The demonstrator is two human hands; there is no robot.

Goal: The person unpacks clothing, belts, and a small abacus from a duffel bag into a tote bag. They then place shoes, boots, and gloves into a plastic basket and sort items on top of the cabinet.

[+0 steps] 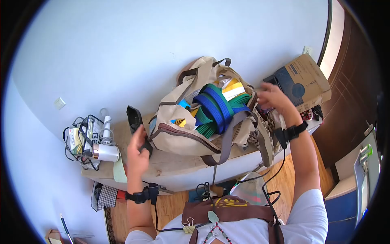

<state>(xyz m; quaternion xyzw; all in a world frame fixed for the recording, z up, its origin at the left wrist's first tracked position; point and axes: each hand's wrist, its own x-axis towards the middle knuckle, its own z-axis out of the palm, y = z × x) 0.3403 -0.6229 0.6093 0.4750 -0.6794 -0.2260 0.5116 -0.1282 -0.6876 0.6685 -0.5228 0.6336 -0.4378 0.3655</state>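
Observation:
A beige duffel bag (183, 143) with brown straps sits unzipped on the cabinet top against the wall. Rolled blue belts (214, 106) and green belts (207, 129) fill its opening, with yellow and white cloth (233, 90) behind them. My left hand (137, 154) is raised at the bag's left end, thumb apart from the fingers, in front of a black object (134, 118) whose kind I cannot make out. Beside the bag's right end, my right hand (276, 97) is held with fingers spread and slightly blurred. Neither hand visibly grips anything.
A cardboard box (302, 81) leans at the right end of the cabinet (195, 173). On the left stand a clear bag with black handles (83, 138), a white cylinder (106, 152) and a white corded device (107, 128). Cables hang from both wrist straps.

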